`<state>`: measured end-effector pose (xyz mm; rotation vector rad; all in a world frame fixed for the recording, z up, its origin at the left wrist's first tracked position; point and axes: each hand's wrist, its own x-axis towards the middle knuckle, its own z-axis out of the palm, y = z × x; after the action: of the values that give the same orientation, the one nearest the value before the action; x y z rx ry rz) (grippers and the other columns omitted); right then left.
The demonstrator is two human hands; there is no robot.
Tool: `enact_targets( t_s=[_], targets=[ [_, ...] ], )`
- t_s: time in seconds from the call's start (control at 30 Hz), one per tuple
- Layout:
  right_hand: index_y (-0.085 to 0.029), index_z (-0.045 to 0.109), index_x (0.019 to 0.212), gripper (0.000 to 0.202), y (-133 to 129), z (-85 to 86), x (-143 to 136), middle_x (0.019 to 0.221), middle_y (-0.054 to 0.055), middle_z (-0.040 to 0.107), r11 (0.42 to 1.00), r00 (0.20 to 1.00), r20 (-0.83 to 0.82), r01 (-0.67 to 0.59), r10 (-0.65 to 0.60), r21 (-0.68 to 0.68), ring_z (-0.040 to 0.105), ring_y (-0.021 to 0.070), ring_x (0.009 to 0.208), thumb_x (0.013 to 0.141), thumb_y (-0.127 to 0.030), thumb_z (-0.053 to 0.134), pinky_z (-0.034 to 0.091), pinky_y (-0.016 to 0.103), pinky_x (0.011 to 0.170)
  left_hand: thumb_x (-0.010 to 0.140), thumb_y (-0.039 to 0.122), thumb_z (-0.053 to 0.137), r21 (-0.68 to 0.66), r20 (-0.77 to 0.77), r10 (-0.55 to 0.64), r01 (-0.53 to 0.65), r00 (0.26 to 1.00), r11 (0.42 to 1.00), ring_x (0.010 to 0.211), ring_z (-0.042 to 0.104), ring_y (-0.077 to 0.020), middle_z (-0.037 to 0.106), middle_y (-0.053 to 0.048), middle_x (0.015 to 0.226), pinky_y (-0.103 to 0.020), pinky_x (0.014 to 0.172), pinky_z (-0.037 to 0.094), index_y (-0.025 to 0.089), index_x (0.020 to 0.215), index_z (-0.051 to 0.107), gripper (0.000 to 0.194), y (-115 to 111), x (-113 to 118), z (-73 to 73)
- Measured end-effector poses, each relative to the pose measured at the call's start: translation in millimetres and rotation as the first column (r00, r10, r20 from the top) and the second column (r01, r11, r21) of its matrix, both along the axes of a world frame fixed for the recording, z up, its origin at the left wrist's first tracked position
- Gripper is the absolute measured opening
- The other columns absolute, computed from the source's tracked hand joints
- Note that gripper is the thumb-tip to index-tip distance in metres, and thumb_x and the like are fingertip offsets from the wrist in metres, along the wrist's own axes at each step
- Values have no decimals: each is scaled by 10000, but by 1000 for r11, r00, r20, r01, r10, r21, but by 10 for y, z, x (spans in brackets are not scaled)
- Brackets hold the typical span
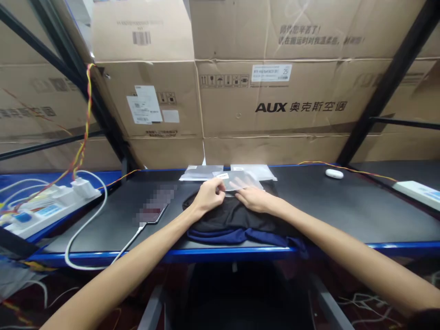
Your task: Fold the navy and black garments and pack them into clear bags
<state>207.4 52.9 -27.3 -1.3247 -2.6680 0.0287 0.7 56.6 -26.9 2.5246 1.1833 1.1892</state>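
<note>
Both of my bare arms come in from the bottom corners and meet in the middle of the black worktop (pixel 343 206). Close to the blue front edge lies a dark blue cloth (pixel 220 236), folded, with a black cloth (pixel 237 215) stacked on top of it. My hands sit at the far edge of that black cloth.

My left hand (pixel 208 195) has its grip nearly closed: thumb and fingers pinch the near left corner of a clear plastic bag (pixel 240 179) with a small white label on it. My right hand (pixel 252 198) lies flat and open, fingers stretched out, pressing on the same bag from the right. It grips nothing. The bag rests partly on the black cloth and partly on the worktop behind it.

Left of the cloths lies a phone (pixel 153 211), its screen blurred, with a white cable (pixel 85 224) plugged in that loops off the front edge. Further left is a white power strip (pixel 51 206) full of plugs, and a red and yellow twisted wire (pixel 84 133) climbs up from it.

Just behind the bag lie two more flat clear bags (pixel 254 170), side by side. To the right, well apart, sits a small white case (pixel 334 173), and a second white power strip (pixel 417 191) is at the far right edge.

At the back, big brown cardboard boxes (pixel 275 101) are stacked like a wall, one printed AUX
</note>
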Motion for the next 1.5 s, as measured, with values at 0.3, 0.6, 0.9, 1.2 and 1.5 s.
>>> enact_targets(
  t_s=[0.3,0.6,0.9,1.2,1.5],
  targets=[
    [-160,649,1212,381,-1,21,-210,1220,192,665,991,992,56,110,-114,77,694,326,969,975,-133,352,535,469,843,659,32,505,-2,-34,-35,35,999,999,672,568,-147,615,1,744,-258,641,447,189,714,566,177,25,-33,-27],
    [-171,580,1356,395,-334,34,231,1414,106,571,888,902,-83,-396,424,233,450,268,1374,1000,-244,426,410,440,1124,686,10,461,84,-66,116,-111,991,990,688,541,-149,562,-10,766,-263,658,446,194,712,523,196,92,-114,15],
    [-238,664,1255,378,-146,28,868,1232,62,702,894,926,-216,-206,309,398,640,248,1170,903,-172,545,539,424,1001,691,74,527,28,-200,104,-100,974,995,900,600,-217,651,-39,959,-331,830,503,204,889,639,262,60,-183,113],
    [-208,730,1124,283,-39,-88,813,1130,71,746,799,932,38,-330,361,503,707,243,1035,982,-211,485,581,370,904,853,273,637,-23,-323,-120,119,939,993,972,619,-208,653,-41,1026,-323,859,504,219,955,647,116,146,-146,69],
    [-233,721,1122,273,-60,-82,809,1101,40,758,778,926,54,-345,374,526,709,207,1019,991,-225,482,564,336,918,826,114,597,47,-408,15,4,913,999,823,619,-187,668,-27,915,-268,695,461,196,886,637,108,313,35,107]
  ],
)
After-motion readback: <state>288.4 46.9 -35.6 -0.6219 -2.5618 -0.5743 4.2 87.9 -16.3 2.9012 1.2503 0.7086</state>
